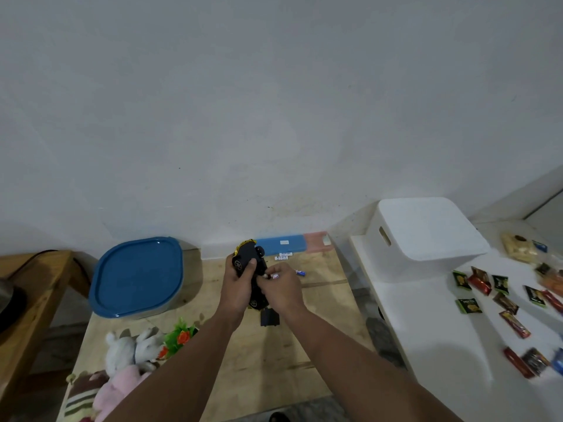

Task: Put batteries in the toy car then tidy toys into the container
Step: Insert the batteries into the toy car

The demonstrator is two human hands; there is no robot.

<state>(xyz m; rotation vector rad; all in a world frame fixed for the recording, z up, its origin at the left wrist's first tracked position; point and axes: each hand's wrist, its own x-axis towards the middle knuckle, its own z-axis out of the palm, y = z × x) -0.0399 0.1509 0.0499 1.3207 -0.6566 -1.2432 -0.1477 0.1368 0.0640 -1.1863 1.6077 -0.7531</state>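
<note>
My left hand [236,286] grips a black and yellow toy car [248,257] turned underside up above the wooden table [316,336]. My right hand [281,287] pinches a small battery [272,276] against the car's underside. Another battery [300,272] lies on the table just right of my hands, and white batteries [283,256] lie near the wall. A black cover piece [269,317] lies on the table below my hands. The container with a blue lid [137,277] stands at the table's back left. Plush toys [131,348] and a green plastic plant [179,333] lie front left.
A blue and pink box [289,243] lies along the wall behind the car. A white upturned bin [426,229] stands on a white table [441,345] to the right, with several snack packets [511,303] scattered on it. A wooden frame [33,287] stands far left.
</note>
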